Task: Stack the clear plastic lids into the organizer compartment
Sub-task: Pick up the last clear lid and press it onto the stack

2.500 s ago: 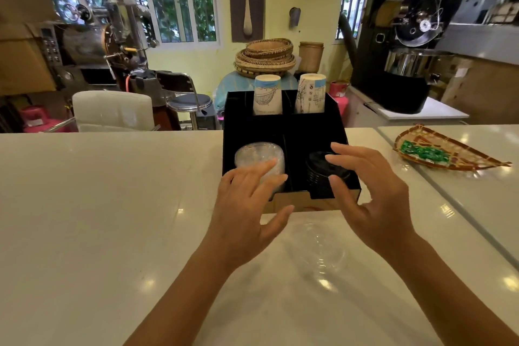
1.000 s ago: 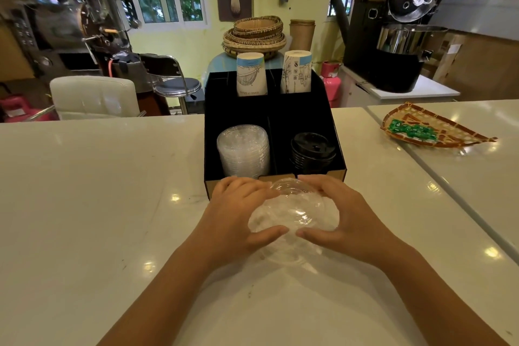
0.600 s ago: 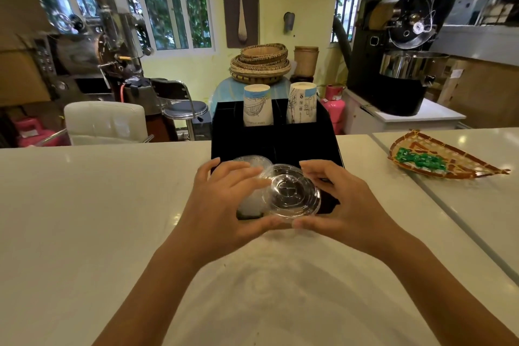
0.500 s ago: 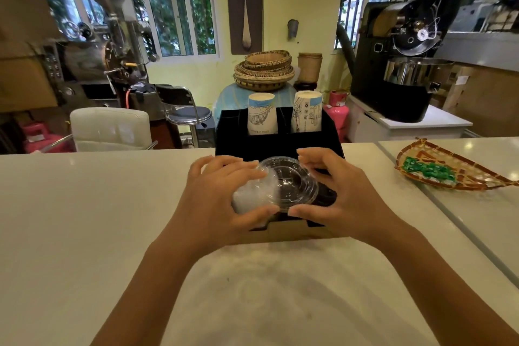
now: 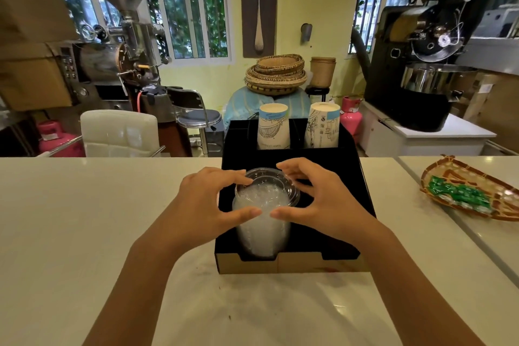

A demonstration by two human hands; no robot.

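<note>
Clear plastic lid point(image 5: 266, 181), round, domed, glossy at the rim, sitting on top of a frosted-looking stack of lids point(image 5: 262, 222) in the front left compartment of the black organizer point(image 5: 362, 196). Pinched at the rim from both sides: left hand point(image 5: 205, 205) and right hand point(image 5: 323, 202), fingers curled around the lid's edge, thumbs nearly meeting at the front. Behind, two paper cup stacks point(image 5: 273, 126) upright in the rear compartments. All on a pale glossy desk point(image 5: 70, 219); woven tray point(image 5: 474, 194) off to the right.
</note>
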